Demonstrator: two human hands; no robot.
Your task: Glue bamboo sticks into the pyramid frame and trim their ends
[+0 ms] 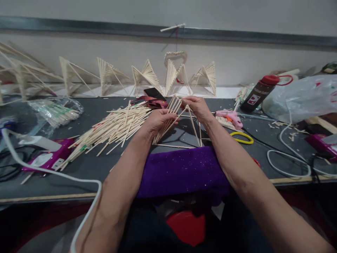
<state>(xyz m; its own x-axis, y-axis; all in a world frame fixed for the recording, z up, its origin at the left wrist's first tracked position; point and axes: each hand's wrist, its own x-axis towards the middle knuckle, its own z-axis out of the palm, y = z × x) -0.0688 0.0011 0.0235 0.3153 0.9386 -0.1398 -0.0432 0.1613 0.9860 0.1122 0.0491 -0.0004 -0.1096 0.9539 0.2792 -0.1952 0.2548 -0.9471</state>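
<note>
A half-built frame of thin wooden sticks [177, 146] stands on the dark table, just beyond a purple cloth [181, 172]. My left hand [160, 121] is closed on the slanted sticks at the frame's left side. At the top of the frame my right hand [197, 105] is closed, its fingertips pinched on the stick ends near the upper corner. Two sticks run down from there to the frame's right corner. Left of my left hand lies a large loose pile of sticks [118, 123].
Several finished stick frames [147, 77] line the wall. On the right are a pink glue gun [230, 117], yellow-handled scissors [241, 138], a dark bottle [259, 93] and a plastic bag [302, 98]. A magenta power strip [50, 158] and white cable [65, 178] lie left.
</note>
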